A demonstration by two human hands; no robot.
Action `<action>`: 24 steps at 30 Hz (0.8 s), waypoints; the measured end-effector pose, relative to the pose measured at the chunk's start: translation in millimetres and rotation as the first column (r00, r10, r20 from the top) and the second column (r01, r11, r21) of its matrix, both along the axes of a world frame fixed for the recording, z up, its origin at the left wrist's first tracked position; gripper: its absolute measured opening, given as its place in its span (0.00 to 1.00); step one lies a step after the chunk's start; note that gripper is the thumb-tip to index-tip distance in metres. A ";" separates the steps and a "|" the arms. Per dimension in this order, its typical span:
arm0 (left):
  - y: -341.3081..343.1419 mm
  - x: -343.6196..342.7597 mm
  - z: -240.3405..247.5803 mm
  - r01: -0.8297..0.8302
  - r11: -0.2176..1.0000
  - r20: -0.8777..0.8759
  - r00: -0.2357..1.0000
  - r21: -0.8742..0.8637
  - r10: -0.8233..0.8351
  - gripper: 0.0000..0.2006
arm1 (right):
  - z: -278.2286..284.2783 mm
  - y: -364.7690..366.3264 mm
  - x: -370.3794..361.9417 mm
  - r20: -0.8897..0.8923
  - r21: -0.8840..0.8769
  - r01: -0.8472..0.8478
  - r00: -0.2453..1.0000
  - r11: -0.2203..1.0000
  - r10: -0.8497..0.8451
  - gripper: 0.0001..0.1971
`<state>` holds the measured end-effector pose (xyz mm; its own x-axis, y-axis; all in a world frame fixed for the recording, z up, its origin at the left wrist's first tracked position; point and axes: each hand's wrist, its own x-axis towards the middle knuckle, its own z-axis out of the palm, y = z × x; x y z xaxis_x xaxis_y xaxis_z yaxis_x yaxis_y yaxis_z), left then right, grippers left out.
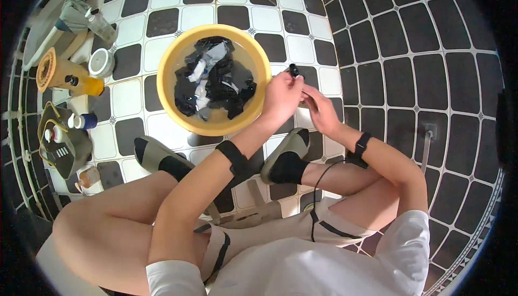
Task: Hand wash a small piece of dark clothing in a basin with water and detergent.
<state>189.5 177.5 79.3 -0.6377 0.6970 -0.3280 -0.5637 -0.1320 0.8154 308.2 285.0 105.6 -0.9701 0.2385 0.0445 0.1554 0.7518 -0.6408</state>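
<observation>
My left hand (282, 97) is beside the right rim of a yellow basin (215, 129), its fingers closed. A small shiny black thing (293, 70) sticks out at its fingertips; its kind is not clear. My right hand (324, 114) meets the left one from the right, fingers bent together toward it; what they pinch is hidden. In the basin, a bundle of dark, wet-looking fabric or film (221, 88) lies in cloudy water, with light grey and white pieces (217, 53) among it.
At left stand a tilted orange-yellow container (70, 75), a white round tub (101, 62), a clear pump bottle (101, 26), a dark blue bottle with a white cap (86, 121) and a grey bin (73, 148). A dark tiled wall (426, 75) rises at right. My slippered feet flank the basin's near side.
</observation>
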 end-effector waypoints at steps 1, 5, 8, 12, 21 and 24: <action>-1.4 -4.0 10.8 0.048 0.998 -0.109 0.993 -0.036 -0.052 0.14 | 9.8 2.7 0.7 0.040 0.004 0.008 0.999 1.000 -0.009 0.20; -17.4 -35.3 35.4 0.146 0.977 -0.317 0.929 -0.155 -0.189 0.24 | 43.2 6.1 -0.8 0.162 0.096 0.165 0.970 0.982 -0.179 0.12; -44.4 -72.2 30.5 0.079 0.906 -0.509 0.806 -0.416 -0.304 0.29 | 71.7 -2.6 -2.8 0.220 0.078 0.254 0.939 0.964 -0.266 0.13; -80.5 -97.2 -40.7 -0.126 0.794 -0.716 0.533 -0.595 -0.451 0.17 | 114.6 -20.5 4.1 0.311 -0.154 0.363 0.901 0.919 -0.303 0.15; -121.3 -87.7 -124.0 -0.278 0.608 -0.661 0.172 -0.744 -0.730 0.29 | 165.0 -36.7 8.6 0.249 -0.181 0.328 0.927 0.927 -0.279 0.15; -112.1 -84.7 -130.3 -0.288 0.502 -0.558 0.162 -0.815 -0.814 0.26 | 163.7 -38.4 10.7 0.156 -0.194 0.313 0.946 0.930 -0.285 0.14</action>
